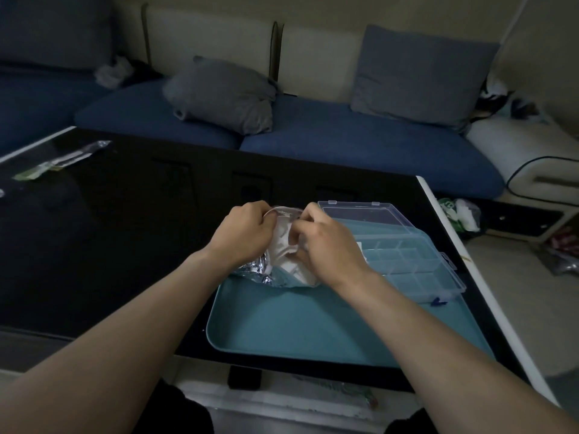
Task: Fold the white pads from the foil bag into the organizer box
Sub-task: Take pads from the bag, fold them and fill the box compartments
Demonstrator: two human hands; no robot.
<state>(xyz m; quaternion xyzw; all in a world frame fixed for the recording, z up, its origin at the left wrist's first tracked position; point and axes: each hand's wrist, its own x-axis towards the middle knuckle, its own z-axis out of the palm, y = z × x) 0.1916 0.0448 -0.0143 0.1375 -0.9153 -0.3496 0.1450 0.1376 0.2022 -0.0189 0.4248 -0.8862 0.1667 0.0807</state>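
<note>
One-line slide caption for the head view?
Both hands, left hand and right hand, grip a white pad above the foil bag, beside the open organizer box.

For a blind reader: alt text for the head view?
Both hands, left hand and right hand, grip a white pad over a foil bag on a teal tray. An open clear organizer box sits beside them.
</note>
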